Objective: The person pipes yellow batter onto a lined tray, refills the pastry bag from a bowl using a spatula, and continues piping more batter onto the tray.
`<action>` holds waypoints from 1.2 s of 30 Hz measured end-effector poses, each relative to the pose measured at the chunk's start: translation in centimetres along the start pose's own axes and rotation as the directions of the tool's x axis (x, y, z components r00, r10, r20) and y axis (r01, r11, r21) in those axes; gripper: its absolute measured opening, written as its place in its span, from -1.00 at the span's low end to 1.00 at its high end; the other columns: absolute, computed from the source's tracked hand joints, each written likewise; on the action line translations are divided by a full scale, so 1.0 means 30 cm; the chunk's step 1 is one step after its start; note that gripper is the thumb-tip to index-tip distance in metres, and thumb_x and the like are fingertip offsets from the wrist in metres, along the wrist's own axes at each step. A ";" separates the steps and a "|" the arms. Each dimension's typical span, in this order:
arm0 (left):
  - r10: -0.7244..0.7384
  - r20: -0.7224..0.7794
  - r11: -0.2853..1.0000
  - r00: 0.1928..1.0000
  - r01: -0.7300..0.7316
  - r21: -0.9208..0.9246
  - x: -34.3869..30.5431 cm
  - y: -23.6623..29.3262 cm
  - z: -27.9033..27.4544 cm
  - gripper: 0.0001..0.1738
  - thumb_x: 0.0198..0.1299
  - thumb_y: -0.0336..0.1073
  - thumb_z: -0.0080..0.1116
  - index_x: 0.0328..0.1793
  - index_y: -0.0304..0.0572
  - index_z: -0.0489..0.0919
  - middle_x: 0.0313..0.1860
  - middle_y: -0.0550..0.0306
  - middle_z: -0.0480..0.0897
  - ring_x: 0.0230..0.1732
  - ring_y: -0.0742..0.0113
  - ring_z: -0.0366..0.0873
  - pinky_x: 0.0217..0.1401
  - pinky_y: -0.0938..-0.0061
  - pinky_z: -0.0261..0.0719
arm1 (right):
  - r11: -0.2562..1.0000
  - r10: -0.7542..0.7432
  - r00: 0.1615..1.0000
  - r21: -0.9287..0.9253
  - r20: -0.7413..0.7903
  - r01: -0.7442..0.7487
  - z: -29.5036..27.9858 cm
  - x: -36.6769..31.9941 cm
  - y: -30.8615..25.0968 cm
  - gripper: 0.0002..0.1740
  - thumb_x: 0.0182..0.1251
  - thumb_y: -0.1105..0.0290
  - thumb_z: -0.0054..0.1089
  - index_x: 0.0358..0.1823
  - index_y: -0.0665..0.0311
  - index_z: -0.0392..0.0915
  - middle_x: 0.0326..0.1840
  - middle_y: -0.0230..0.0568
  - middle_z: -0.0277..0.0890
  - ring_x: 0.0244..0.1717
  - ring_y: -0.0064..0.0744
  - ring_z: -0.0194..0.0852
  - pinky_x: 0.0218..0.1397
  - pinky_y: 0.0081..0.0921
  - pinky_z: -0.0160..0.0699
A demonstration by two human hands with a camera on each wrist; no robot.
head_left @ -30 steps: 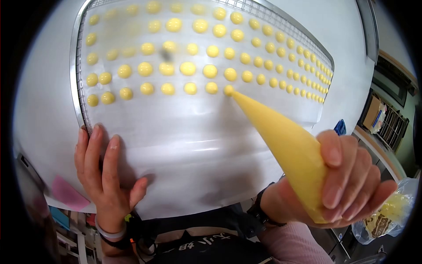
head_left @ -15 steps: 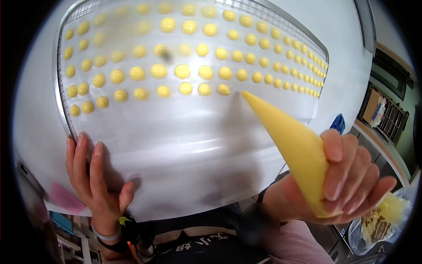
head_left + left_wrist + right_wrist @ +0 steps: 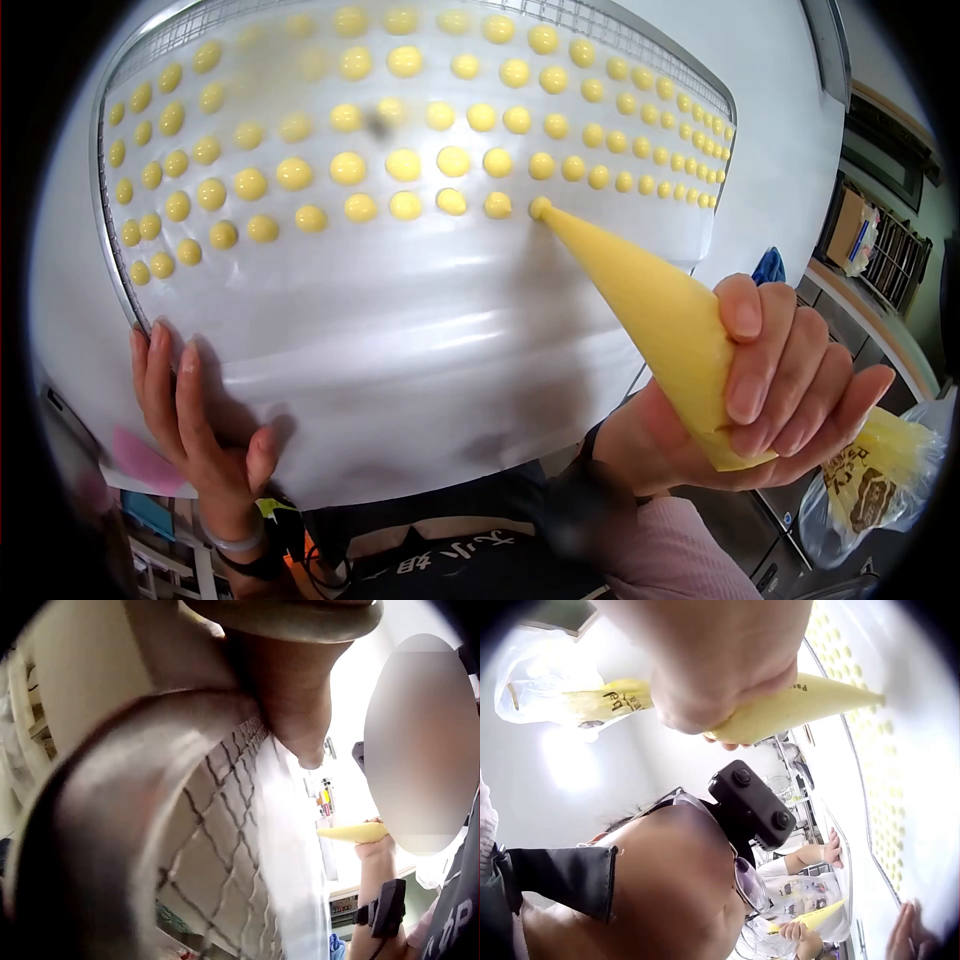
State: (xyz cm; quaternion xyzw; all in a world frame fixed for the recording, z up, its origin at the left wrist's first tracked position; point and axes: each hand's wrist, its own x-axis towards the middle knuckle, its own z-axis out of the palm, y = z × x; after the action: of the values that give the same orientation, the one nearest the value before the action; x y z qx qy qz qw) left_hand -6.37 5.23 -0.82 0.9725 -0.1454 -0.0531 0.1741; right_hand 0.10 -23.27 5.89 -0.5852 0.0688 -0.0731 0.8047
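Observation:
My right hand grips a piping bag full of yellow filling, fingers curled round its wide part. The bag slants down to the left, its tip at a small yellow dot at the end of the nearest row. Rows of round yellow dots cover the far part of the white paper. That paper lies on a wire tray with a metal rim. At the tray's near left side my left hand rests with fairly straight fingers at the rim, thumb spread over the paper.
The bag's twisted tail hangs beyond my right hand. A pink sheet lies left of my left hand, and a blue item sits beyond the tray's right side. In the right wrist view another person holds a yellow piping bag.
The tray and my left hand have shifted left. The piping tip has lifted off one dot and come down at a new one to its right.

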 end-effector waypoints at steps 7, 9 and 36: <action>0.135 0.283 0.991 0.950 -0.125 -0.054 0.051 0.166 -0.125 -0.31 0.17 0.22 -0.14 0.21 -0.18 0.35 0.23 -0.17 0.30 0.31 -0.23 0.12 0.30 0.00 0.05 | 0.983 -0.038 0.998 0.178 -0.041 0.045 -0.065 -0.014 -0.090 -0.46 0.37 0.17 -0.26 -0.88 -0.06 0.16 -0.90 -0.60 0.17 -0.68 -0.75 0.27 -0.06 -0.57 0.26; 0.205 0.337 0.975 0.919 -0.160 -0.155 0.134 0.266 -0.103 -0.37 0.16 0.16 -0.10 0.20 -0.11 0.39 0.24 -0.06 0.33 0.33 -0.08 0.15 0.31 0.06 0.04 | 0.985 -0.052 0.999 0.162 -0.006 0.053 -0.073 -0.015 -0.071 -0.46 0.37 0.15 -0.28 -0.87 -0.05 0.17 -0.86 -0.58 0.18 -0.65 -0.70 0.28 -0.03 -0.54 0.26; 0.227 0.174 0.970 0.958 -0.238 0.046 0.200 0.358 0.114 -0.50 0.24 0.05 -0.22 0.13 -0.05 0.47 0.24 0.14 0.38 0.32 0.14 0.22 0.38 0.12 -0.05 | 0.999 -0.014 0.997 -0.051 0.074 0.018 -0.130 0.005 -0.047 -0.39 0.42 0.06 -0.45 -0.86 0.01 0.19 -0.80 -0.42 0.23 -0.60 -0.51 0.30 -0.03 -0.40 0.29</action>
State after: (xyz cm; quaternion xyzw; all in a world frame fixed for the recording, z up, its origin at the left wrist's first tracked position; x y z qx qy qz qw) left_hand -4.03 -7.31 -0.51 0.9460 -0.2744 -0.1089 0.1337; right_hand -0.58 -27.38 6.04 -0.6086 0.0363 -0.0560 0.7906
